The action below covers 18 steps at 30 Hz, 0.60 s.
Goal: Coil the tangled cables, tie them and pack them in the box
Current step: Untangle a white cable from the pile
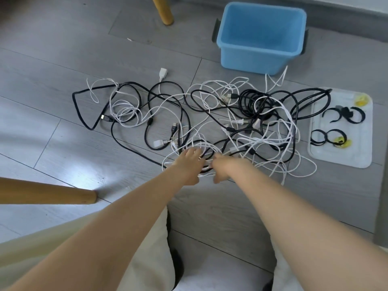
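Note:
A tangle of black and white cables (pixel 210 120) sprawls across the grey floor. My left hand (pixel 189 162) reaches into its near edge, fingers spread among white and black loops. Beside it, my right hand (pixel 224 164) lies on the same loops with fingers curled down into them; whether it grips a cable is hidden by blur. An empty blue plastic box (pixel 260 57) stands behind the tangle. At the right, a white tray (pixel 340 156) holds several black strap ties (pixel 344 114).
A wooden chair leg (pixel 163 11) stands at the back, another leg (pixel 48 192) lies across the left foreground. My knees in light trousers fill the bottom. A wall base runs along the far right.

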Tool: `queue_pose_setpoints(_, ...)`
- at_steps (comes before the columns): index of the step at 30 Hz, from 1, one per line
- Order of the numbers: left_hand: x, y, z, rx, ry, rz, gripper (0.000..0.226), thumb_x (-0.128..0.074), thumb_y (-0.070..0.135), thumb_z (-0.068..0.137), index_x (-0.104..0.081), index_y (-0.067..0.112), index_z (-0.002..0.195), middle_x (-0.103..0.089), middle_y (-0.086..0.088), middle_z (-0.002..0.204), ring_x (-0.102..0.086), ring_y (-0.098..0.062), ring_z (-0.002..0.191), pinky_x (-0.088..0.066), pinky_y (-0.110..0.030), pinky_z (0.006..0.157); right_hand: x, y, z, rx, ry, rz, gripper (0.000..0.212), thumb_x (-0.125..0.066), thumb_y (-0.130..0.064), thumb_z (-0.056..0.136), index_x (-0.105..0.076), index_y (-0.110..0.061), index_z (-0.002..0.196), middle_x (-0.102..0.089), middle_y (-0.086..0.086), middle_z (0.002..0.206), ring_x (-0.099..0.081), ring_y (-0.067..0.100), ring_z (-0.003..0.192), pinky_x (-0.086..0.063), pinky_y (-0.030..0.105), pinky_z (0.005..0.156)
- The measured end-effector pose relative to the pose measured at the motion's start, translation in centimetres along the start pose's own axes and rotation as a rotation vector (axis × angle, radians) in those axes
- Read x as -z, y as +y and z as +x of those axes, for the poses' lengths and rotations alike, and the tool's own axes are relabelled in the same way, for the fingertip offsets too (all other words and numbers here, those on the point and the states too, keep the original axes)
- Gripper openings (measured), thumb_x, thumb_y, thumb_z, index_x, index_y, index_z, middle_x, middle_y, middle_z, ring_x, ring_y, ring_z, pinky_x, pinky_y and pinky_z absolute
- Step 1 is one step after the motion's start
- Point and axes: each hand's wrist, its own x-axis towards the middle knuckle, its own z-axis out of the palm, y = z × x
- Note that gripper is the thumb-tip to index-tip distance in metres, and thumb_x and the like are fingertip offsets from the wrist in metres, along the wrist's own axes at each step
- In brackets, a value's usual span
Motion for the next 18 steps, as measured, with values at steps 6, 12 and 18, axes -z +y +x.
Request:
queue_pose_setpoints(6, 1.9, 0.5, 0.1, 0.013, 0.131, -0.171, 0.045, -0.051, 0.02, 0.09, -0.036, 0.005, 0.13, -0.053, -0.013, 0.128, -0.05, -0.03, 0.118, -0.034, -0.036, 0.101, 1.5, 2.6, -3.2, -0.025, 0.455, 0.214, 0.033, -0.043, -0.006, 0.092, -0.063, -0.022, 0.113, -0.059, 0.007, 0.119, -0.057, 0.028, 0.106, -0.044, 0.032, 0.081)
queue_pose_setpoints(12, 11.4, 1.5, -2.7, 0.117, 0.716, -0.566, 0.029, -0.054, 0.011, 0.088, -0.046, 0.0, 0.113, -0.05, -0.015, 0.116, -0.048, -0.029, 0.105, -0.034, -0.029, 0.085, 8.3, 3.4, -11.7, 0.049, 0.916, 0.455, 0.032, -0.039, -0.01, 0.094, -0.067, -0.023, 0.103, -0.067, 0.005, 0.102, -0.06, 0.026, 0.095, -0.05, 0.039, 0.082)
queue_pose_setpoints(18, 21.6, 1.0, -10.5, -0.049, 0.741, -0.708, 0.02, -0.042, 0.011, 0.094, -0.057, 0.002, 0.104, -0.065, -0.017, 0.106, -0.061, -0.027, 0.098, -0.043, -0.028, 0.08, 12.7, 0.5, -23.0, 0.194, 1.146, 0.392, 0.02, -0.038, -0.016, 0.092, -0.044, -0.02, 0.11, -0.064, 0.009, 0.093, -0.057, 0.031, 0.089, -0.047, 0.044, 0.082)
